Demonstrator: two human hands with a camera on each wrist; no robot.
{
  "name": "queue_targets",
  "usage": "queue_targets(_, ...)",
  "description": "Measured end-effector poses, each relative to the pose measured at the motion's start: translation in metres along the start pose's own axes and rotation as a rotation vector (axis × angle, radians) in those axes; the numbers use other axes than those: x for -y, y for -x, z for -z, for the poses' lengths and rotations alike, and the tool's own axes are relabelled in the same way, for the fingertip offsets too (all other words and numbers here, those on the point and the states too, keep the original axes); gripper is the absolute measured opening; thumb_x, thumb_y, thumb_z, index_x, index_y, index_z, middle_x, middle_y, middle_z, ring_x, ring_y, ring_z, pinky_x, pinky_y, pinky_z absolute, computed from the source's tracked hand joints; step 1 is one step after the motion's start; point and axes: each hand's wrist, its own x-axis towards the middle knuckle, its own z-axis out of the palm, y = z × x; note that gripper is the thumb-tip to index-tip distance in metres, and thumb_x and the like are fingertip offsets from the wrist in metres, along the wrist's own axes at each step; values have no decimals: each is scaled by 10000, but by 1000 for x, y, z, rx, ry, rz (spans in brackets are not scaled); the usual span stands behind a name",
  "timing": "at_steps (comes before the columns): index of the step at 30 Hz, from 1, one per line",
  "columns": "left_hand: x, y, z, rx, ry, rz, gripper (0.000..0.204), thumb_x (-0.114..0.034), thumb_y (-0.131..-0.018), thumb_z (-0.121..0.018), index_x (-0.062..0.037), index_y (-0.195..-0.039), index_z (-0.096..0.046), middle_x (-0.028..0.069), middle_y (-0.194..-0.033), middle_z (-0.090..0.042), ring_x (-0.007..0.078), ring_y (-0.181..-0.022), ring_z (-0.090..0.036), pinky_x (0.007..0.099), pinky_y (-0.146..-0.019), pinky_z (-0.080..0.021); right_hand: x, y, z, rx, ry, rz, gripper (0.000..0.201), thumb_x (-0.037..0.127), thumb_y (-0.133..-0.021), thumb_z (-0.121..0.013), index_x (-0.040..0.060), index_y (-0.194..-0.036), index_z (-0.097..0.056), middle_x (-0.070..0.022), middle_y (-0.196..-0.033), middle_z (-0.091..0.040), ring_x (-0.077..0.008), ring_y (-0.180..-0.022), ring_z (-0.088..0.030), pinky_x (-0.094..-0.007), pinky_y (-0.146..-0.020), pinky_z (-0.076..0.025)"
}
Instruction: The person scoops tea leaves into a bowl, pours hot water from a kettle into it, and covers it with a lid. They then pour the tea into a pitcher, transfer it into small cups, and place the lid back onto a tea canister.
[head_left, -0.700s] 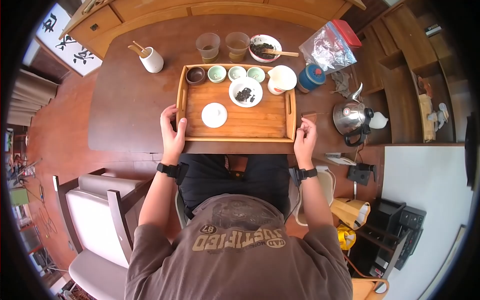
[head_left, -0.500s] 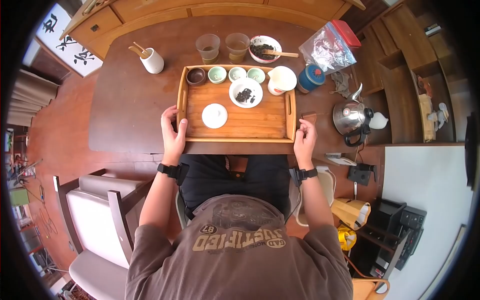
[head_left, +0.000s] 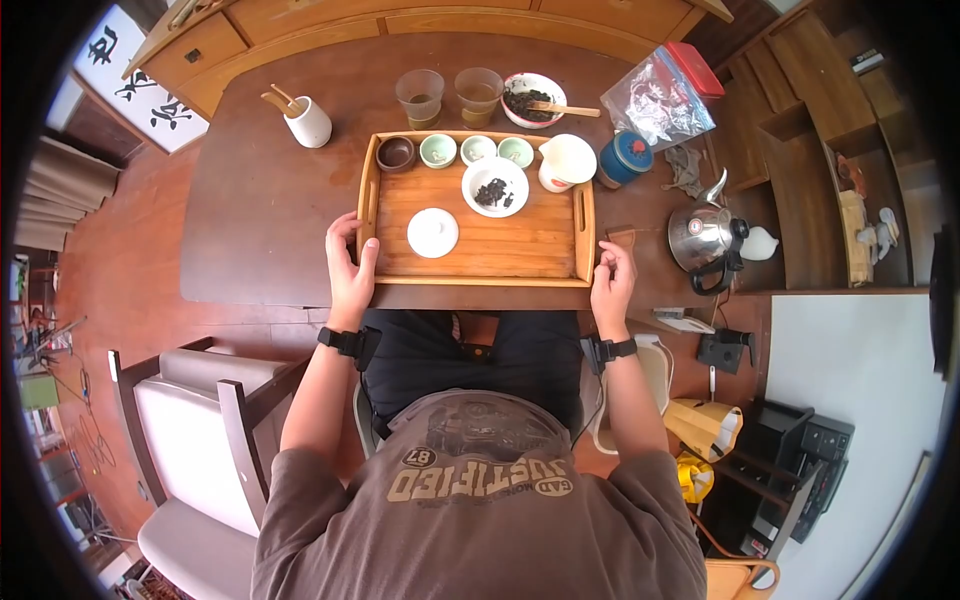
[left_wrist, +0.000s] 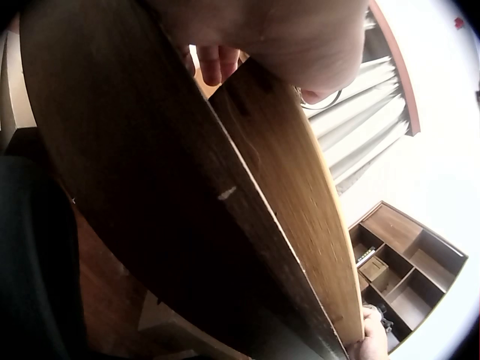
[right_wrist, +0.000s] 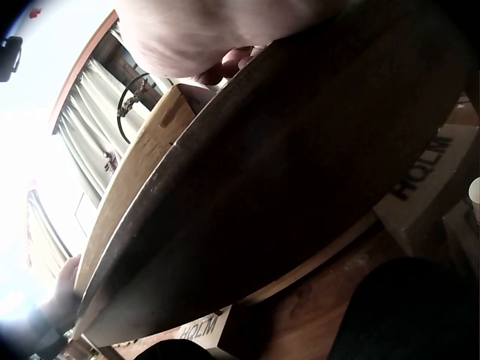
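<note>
In the head view a wooden tray [head_left: 470, 280] lies at the table's near edge. The left hand [head_left: 351, 272] rests by its left front corner, thumb and fingers apart. Beside the right front corner lies the right hand [head_left: 612, 280], its fingers loosely bent. On the tray are a white lid [head_left: 433, 233], a white bowl [head_left: 509, 176] with dark leaves, a brown cup [head_left: 396, 153], several pale green cups [head_left: 437, 151] and a white pitcher [head_left: 567, 162]. Both wrist views show the tray's front side; the hands' undersides partly hide their fingers.
Behind the tray stand two clear cups [head_left: 420, 93] and a leaf-filled bowl [head_left: 518, 83] with a wooden utensil. A white holder [head_left: 311, 127] stands at the left; a blue canister [head_left: 628, 158], plastic bag [head_left: 652, 98] and steel kettle [head_left: 693, 235] are at the right.
</note>
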Motion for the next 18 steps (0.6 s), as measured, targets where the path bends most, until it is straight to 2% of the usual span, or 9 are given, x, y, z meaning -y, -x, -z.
queue_targets(10, -1, -1, 0, 5, -1, 0, 344, -164, -1015, -698, -34, -1309, -576, 178, -1481, -572, 317, -1297, -549, 420, -1080, -446, 4, -3, 0, 42, -56, -42, 366, -87, -959, -485, 5, -1267, -659, -52, -947, -503, -154, -859, -508, -282, -784, -471)
queue_targets(18, -2, -2, 1, 11, -8, 3, 344, -160, -1008, -700, -35, -1304, -577, 178, -1473, -578, 316, -1298, -551, 416, -1072, -446, 0, 0, 2, 40, -77, -59, 382, -65, -971, -445, 17, -1277, -658, -43, -941, -488, -157, -854, -481, -279, -781, -470)
